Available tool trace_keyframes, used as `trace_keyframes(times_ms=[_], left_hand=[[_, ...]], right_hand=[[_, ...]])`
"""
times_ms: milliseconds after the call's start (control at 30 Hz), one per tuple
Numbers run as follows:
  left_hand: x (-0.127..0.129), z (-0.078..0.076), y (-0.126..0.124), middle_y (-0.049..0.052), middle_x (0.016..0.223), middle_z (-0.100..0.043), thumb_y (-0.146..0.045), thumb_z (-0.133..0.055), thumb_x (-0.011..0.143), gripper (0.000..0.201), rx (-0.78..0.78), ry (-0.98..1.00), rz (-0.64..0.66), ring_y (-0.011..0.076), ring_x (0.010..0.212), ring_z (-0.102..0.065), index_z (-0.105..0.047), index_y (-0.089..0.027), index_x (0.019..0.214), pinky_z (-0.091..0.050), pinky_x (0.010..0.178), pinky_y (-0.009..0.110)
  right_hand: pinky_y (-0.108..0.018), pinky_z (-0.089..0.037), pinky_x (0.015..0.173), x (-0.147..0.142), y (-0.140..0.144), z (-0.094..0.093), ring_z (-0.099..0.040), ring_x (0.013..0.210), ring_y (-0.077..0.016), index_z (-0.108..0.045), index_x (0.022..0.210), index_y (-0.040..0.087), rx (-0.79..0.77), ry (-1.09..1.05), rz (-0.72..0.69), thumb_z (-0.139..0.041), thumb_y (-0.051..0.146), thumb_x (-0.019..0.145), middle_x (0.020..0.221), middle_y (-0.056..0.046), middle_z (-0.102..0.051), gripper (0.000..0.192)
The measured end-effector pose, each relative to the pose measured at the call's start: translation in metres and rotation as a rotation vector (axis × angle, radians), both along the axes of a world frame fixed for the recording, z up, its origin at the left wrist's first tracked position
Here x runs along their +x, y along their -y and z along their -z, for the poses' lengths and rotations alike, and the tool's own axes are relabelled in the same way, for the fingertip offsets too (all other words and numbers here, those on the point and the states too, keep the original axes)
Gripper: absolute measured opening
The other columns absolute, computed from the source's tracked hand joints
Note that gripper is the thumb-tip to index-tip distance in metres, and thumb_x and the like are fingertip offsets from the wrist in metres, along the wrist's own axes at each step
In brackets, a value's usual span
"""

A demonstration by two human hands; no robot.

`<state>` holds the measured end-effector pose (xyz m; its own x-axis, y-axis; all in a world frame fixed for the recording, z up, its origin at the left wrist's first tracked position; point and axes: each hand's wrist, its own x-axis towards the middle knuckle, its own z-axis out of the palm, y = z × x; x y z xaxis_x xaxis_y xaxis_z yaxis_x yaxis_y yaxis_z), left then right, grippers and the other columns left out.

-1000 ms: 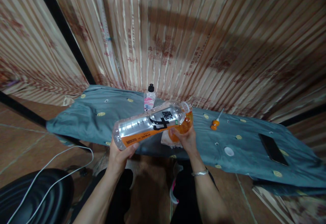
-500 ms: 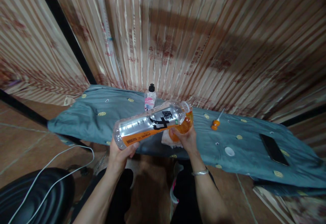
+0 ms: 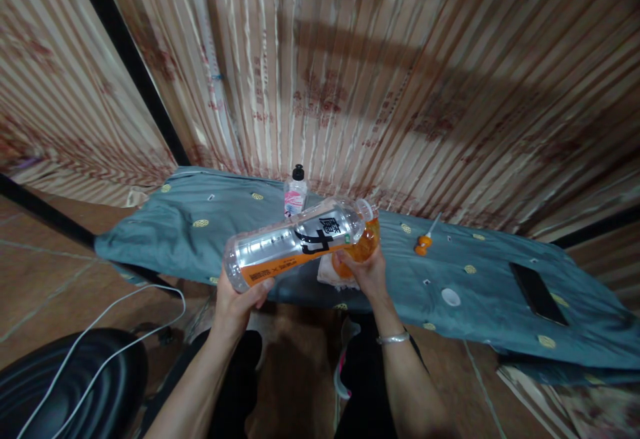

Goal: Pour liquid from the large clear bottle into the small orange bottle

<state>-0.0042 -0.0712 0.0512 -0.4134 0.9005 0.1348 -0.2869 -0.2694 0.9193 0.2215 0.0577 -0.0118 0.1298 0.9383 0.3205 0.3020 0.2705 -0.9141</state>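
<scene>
My left hand (image 3: pixel 243 302) is closed round the base of a large clear plastic bottle (image 3: pixel 293 242) with a silver and orange label. The bottle lies tilted almost level, its uncapped mouth to the right at the top of an orange bottle (image 3: pixel 363 249). My right hand (image 3: pixel 367 272) grips this orange bottle, which is partly hidden behind the large one. Whether liquid flows between them I cannot tell. Beneath the orange bottle a white cloth (image 3: pixel 327 276) lies on the covered surface. Behind the large bottle stands a small clear bottle (image 3: pixel 295 196) with a black cap.
A green-blue patterned cloth (image 3: pixel 150 226) covers the long narrow surface. To the right lie an orange-topped pump (image 3: pixel 423 244), a white round cap (image 3: pixel 451 297) and a black phone (image 3: pixel 537 292). A striped curtain (image 3: pixel 350 92) hangs behind; a black stool (image 3: pixel 85 386) with a white cable stands lower left.
Almost nothing differs. The base end of the large bottle has shifted very slightly to the right; both hands keep their grips.
</scene>
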Motion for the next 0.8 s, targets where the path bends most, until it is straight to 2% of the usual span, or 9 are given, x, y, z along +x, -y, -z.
trace_keyframes(times_ms=[400, 800], left_hand=[[-0.0012, 0.0006, 0.0008, -0.006, 0.069, -0.061, -0.036, -0.088, 0.061, 0.091, -0.003, 0.005, -0.003, 0.0054, 0.041, -0.039, -0.042, -0.022, 0.138, -0.03, 0.035, 0.018], [-0.0006, 0.0013, -0.0005, -0.006, 0.068, -0.06, -0.035, -0.088, 0.063, 0.085, 0.01, 0.006, 0.007, 0.0045, 0.04, -0.037, -0.043, -0.022, 0.135, -0.029, 0.036, 0.017]], right_hand=[[-0.045, -0.06, 0.093, -0.001, 0.0018, -0.0033, -0.073, 0.107, -0.0308, -0.056, 0.127, 0.021, -0.004, -0.005, -0.01, -0.085, 0.041, 0.066, 0.114, -0.01, -0.077, 0.07], [-0.045, -0.059, 0.095, -0.0008, 0.0024, -0.0053, -0.072, 0.109, -0.0303, -0.056, 0.126, 0.021, -0.011, 0.004, -0.017, -0.085, 0.042, 0.066, 0.118, -0.01, -0.075, 0.07]])
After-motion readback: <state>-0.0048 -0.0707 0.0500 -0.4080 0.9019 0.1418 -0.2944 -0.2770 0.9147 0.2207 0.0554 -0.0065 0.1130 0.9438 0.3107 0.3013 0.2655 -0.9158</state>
